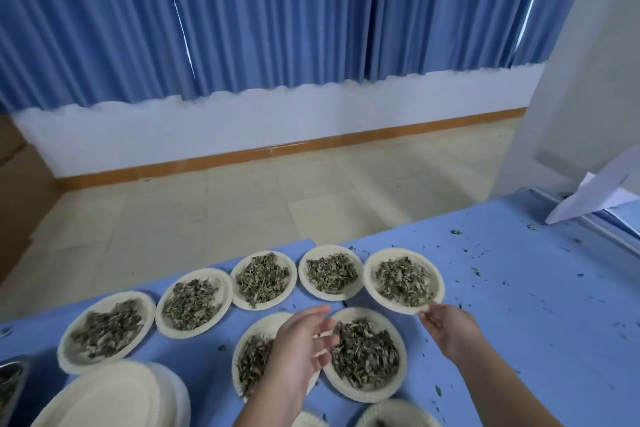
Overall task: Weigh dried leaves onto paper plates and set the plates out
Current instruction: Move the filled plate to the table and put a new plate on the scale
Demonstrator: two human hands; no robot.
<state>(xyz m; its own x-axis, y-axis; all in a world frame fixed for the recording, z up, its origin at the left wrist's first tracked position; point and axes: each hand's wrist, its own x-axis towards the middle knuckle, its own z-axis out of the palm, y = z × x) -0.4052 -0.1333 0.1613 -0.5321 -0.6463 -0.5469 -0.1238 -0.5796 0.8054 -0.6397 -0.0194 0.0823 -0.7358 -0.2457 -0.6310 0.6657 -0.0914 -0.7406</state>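
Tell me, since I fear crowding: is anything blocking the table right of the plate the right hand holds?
Nothing solid. The right hand pinches the plate; only leaf crumbs dot the table there.

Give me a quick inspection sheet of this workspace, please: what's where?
Surface: blue table, leaf-flecked.
Job's things: at least seven plates of dried leaves; stack of empty plates; metal tray at left edge.
Clutter: loose leaf crumbs; white papers.
Hands: right hand pinches the rim of the back row's rightmost plate; left hand open above the front plates.
Cables: nothing seen.
Surroundings: blue curtain, tiled floor.
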